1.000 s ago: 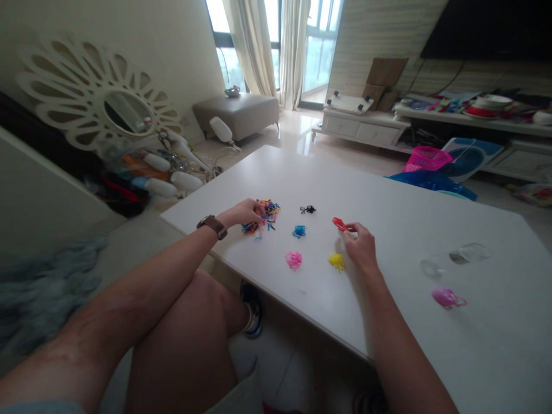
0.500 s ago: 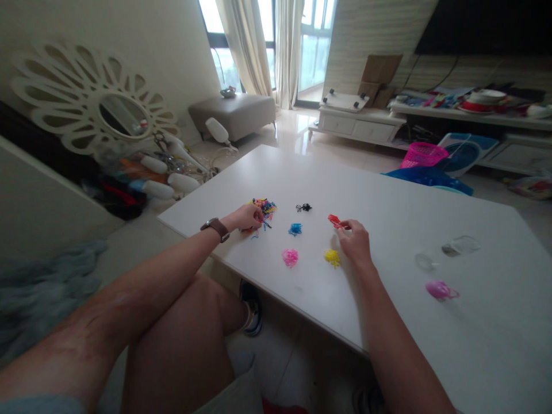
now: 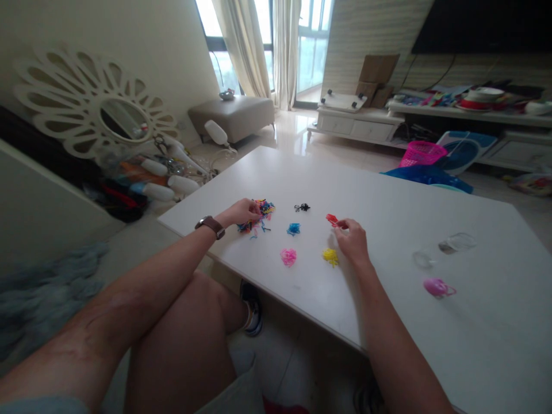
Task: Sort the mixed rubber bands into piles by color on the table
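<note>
The left hand (image 3: 240, 213) is palm down at the mixed pile (image 3: 266, 207), fingers bent and drawn together; whether they pinch a band, I cannot tell. The pile spreads around the fingertips, ragged, with no clear long axis. The right hand (image 3: 354, 238) pinches the red bunch (image 3: 332, 219) by its near end, the bunch pointing away and leftward from the fingertips. The left hand is far nearer the pile; the black bunch (image 3: 303, 207) and blue bunch (image 3: 294, 229) lie between the hands. The right forearm slants leftward over the table (image 3: 397, 241), yellow bunch (image 3: 330, 257) just beside the wrist.
</note>
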The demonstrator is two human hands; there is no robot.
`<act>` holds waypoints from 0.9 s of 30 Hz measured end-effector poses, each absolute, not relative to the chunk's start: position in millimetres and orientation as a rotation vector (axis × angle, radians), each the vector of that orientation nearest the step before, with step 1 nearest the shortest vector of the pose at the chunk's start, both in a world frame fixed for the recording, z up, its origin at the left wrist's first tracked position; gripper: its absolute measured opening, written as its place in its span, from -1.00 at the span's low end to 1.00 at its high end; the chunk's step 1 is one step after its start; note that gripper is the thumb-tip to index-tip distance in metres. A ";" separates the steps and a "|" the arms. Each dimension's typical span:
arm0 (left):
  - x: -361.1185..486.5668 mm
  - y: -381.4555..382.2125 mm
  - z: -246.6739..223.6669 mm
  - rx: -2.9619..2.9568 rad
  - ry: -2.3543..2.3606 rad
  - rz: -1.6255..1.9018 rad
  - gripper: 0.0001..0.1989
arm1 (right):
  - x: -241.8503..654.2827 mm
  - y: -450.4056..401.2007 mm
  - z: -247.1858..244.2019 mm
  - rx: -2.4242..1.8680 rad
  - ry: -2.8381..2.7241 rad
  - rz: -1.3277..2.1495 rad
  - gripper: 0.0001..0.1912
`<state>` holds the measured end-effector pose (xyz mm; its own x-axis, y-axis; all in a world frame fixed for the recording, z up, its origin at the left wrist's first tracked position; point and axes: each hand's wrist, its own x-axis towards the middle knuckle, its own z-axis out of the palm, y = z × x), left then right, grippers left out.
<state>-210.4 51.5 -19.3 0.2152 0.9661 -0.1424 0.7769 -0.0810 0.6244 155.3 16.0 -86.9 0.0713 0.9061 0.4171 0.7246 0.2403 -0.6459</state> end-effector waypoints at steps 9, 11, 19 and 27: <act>-206.5 54.7 -21.0 1.878 1.513 0.438 -0.70 | 154.8 14.5 -85.3 -1.523 -1.704 0.306 -0.89; -207.6 56.2 -22.7 1.904 1.517 0.435 -0.71 | 154.6 13.7 -84.1 -1.527 -1.707 0.308 -0.89; -208.2 59.1 -26.9 1.903 1.552 0.455 -0.76 | 153.2 13.4 -82.7 -1.513 -1.727 0.292 -0.89; -181.7 50.2 -34.9 1.928 1.424 0.223 -0.87 | 154.6 13.2 -83.0 -1.511 -1.736 0.299 -0.89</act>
<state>-181.7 50.2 -34.9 0.3755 0.8875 -0.2672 0.7630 -0.1324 0.6327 154.6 13.2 -83.0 0.0311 0.9133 0.4062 0.7251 0.2591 -0.6380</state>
